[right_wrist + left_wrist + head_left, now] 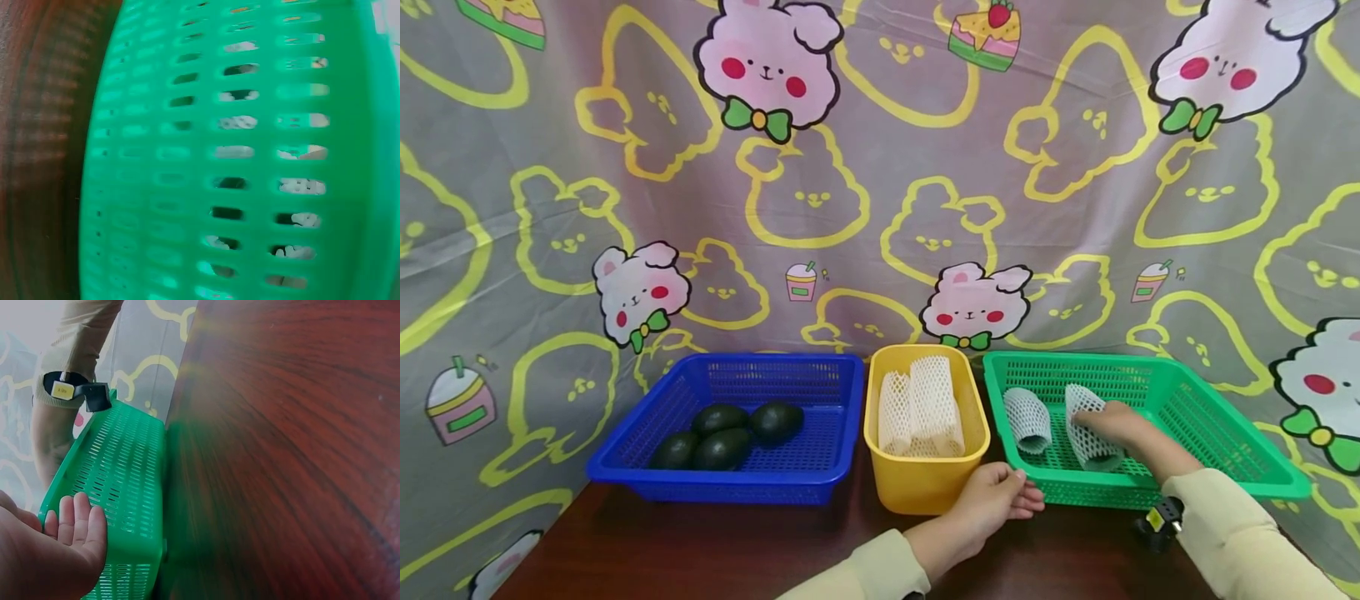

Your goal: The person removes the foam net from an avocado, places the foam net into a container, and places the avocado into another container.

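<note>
My right hand (1118, 423) reaches over the front rim of the green basket (1225, 417) and grips a white foam net sleeve (1084, 446) inside it. Something dark shows at the sleeve's lower end. A second foam net sleeve (1026, 417) lies to its left, also dark at its open end. My left hand (988, 507) is at the basket's front left corner, its fingers loosely extended right at the rim. The left wrist view shows that hand (62, 550) palm up beside the slotted wall (125, 462). In the right wrist view the basket wall (337, 187) hides my right hand.
A yellow bin (925, 483) stands in the middle with several white foam net sleeves (932, 400) upright in it. At left, a blue basket (730, 487) holds several dark avocados (777, 422). All rest on a dark wooden table (700, 550) before a patterned curtain (865, 167).
</note>
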`<action>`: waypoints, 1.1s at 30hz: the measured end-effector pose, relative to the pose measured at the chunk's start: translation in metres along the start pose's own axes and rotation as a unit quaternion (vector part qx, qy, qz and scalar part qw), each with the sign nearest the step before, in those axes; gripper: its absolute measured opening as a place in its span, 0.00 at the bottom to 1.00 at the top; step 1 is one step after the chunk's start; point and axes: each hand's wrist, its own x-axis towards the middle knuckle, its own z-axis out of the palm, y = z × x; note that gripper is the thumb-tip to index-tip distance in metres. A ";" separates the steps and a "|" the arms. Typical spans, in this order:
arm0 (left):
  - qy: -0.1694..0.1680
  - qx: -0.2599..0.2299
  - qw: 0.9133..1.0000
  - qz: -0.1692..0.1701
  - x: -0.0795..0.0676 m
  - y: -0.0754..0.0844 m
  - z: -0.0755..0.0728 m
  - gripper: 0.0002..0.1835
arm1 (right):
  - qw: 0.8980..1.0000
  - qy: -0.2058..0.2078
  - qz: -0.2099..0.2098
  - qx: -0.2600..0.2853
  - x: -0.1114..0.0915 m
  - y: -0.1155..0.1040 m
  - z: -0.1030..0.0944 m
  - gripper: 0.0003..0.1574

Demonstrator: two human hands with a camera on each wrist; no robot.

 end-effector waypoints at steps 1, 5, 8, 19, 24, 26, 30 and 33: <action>-0.001 -0.001 1.000 0.000 0.000 0.001 0.000 0.13 | 1.000 0.001 -0.004 0.000 -0.002 -0.002 -0.003 0.33; -0.007 0.001 1.000 -0.002 0.000 0.002 -0.001 0.13 | 1.000 0.006 -0.019 -0.006 -0.012 -0.008 -0.012 0.36; -0.012 0.003 1.000 -0.003 0.000 0.002 -0.002 0.14 | 1.000 0.008 -0.021 0.000 -0.018 -0.012 -0.016 0.38; -0.031 0.020 0.999 -0.019 -0.004 0.006 -0.005 0.15 | 0.997 0.027 -0.056 0.035 -0.041 -0.028 -0.018 0.37; -0.054 0.039 0.997 -0.027 -0.014 0.008 -0.009 0.15 | 0.995 0.028 -0.086 0.051 -0.054 -0.036 -0.013 0.35; -0.066 0.043 0.996 -0.027 -0.018 0.009 -0.012 0.16 | 0.993 0.032 -0.100 0.053 -0.058 -0.040 -0.010 0.35; -0.090 0.049 0.995 -0.019 -0.027 0.012 -0.018 0.15 | 0.991 0.038 -0.120 0.051 -0.068 -0.050 -0.005 0.37; -0.105 0.054 0.993 -0.009 -0.033 0.016 -0.025 0.15 | 0.991 0.042 -0.122 0.044 -0.076 -0.056 -0.002 0.43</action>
